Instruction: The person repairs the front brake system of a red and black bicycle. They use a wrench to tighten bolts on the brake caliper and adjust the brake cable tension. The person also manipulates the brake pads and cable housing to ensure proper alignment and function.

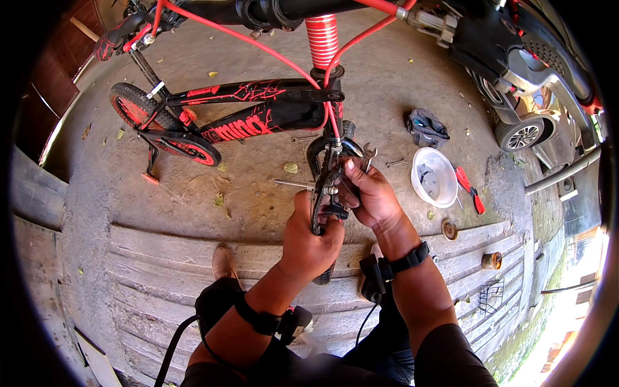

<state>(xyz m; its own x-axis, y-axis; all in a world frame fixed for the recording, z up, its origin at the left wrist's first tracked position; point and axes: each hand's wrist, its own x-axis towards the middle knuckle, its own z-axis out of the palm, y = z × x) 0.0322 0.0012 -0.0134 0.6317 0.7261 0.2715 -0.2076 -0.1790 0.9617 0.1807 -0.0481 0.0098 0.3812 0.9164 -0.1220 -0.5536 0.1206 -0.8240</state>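
Note:
A black and red child's bicycle (pixel 258 122) stands before me with its front end towards me. At its front fork, my left hand (pixel 313 229) is closed around the lower part of the black brake caliper (pixel 316 209), its thumb by a brake pad. A red brake cable (pixel 334 119) runs down to the caliper. My right hand (pixel 376 198) pinches a steel open-ended wrench (pixel 369 155), whose jaw points up, with its fingers beside the caliper. Those fingers are partly hidden. A thin metal rod (pixel 293 184) sticks out left of the caliper. Below my left hand, part of the front tyre (pixel 324 276) shows.
On the floor to the right are a dark tool bag (pixel 427 128), a translucent basin (pixel 422 191), red-handled pliers (pixel 471 191) and a loose wrench (pixel 396 162). Two small tins lie near the concrete step (pixel 174 248), with a wire basket (pixel 491 295) farther right. Handlebars (pixel 213 11) cross overhead.

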